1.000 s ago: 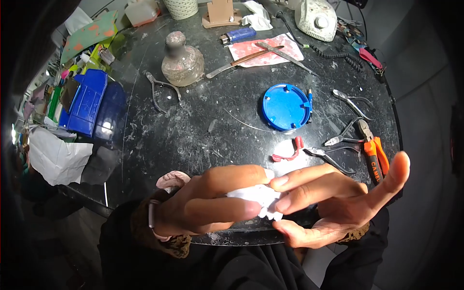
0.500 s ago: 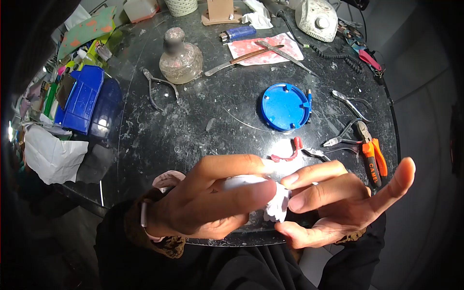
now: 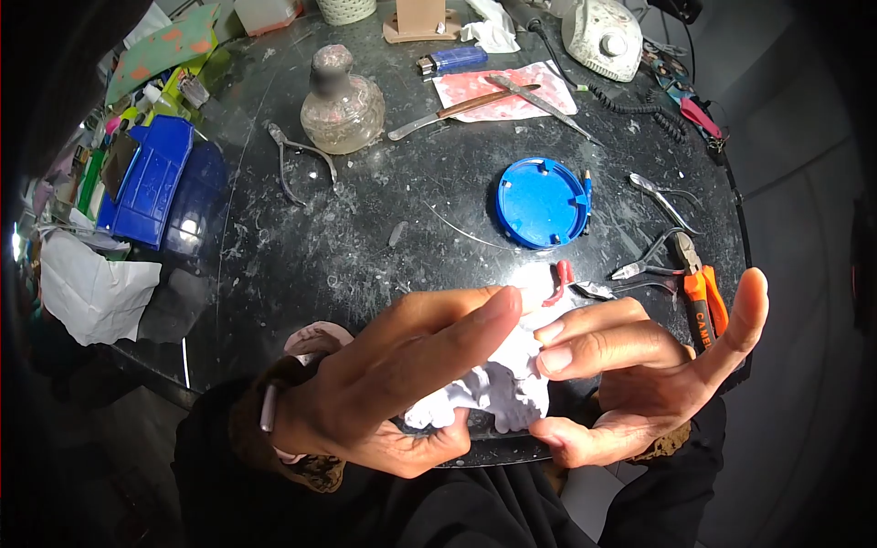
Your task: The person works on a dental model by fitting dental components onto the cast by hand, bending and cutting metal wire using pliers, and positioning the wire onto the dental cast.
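Note:
A white plaster dental cast (image 3: 498,393) is held between my two hands above the table's near edge. My left hand (image 3: 393,379) grips it from the left, thumb under its lower edge and index finger stretched across the top. My right hand (image 3: 630,374) pinches the right side with thumb and fingers, while its little finger sticks up free. Just beyond my fingertips lies a curved red strip (image 3: 560,281) on a brightly lit white patch. Part of the cast is covered by my left fingers.
Beyond my hands are a blue round lid (image 3: 543,205), orange-handled cutters (image 3: 703,292) and several pliers (image 3: 662,201). Farther back stand a glass spirit burner (image 3: 343,114) and two knives (image 3: 475,105) on pink-stained paper. A blue box (image 3: 151,183) and crumpled paper (image 3: 96,288) sit left.
My left index finger has lifted and shifted, and the cast has been tilted so more of its toothed side shows. My right hand keeps its pinch with little movement.

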Available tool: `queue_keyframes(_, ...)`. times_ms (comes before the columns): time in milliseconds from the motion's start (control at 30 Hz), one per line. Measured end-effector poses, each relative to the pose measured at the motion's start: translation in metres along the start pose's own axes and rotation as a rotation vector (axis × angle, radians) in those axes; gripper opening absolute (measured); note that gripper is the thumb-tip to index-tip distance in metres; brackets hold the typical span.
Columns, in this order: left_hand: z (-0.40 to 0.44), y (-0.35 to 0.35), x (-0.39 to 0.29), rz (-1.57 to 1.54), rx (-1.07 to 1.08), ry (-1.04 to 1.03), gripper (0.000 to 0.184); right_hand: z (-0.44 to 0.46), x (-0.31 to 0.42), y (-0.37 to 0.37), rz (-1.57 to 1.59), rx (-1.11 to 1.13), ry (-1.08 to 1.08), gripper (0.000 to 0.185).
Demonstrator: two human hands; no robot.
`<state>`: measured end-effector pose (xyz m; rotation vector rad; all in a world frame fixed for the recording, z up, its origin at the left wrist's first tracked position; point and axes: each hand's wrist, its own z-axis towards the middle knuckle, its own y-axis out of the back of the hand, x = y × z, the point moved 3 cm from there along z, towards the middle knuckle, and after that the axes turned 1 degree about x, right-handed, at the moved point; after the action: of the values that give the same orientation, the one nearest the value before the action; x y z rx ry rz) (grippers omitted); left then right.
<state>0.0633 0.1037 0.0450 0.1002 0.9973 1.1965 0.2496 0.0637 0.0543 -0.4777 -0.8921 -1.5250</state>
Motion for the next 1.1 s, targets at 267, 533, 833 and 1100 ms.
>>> queue_keyframes(267, -0.001, 0.0, 0.0, -0.068, 0.005, 0.042, 0.097, -0.001, -0.001, 0.002, 0.047, 0.015, -0.046, 0.137)
queue_keyframes(533, -0.001, 0.0, 0.0, -0.089, -0.009, 0.06, 0.1, -0.003, -0.003, 0.002, 0.096, 0.008, -0.115, 0.135)
queue_keyframes(833, 0.0, 0.001, 0.001, -0.091, -0.006, 0.038, 0.099, -0.004, -0.002, -0.001, 0.095, -0.024, -0.112, 0.132)
queue_keyframes(1100, 0.003, -0.006, 0.004, 0.065, -0.188, -0.052, 0.076, 0.0, 0.005, 0.01, -0.063, 0.124, 0.098, 0.133)
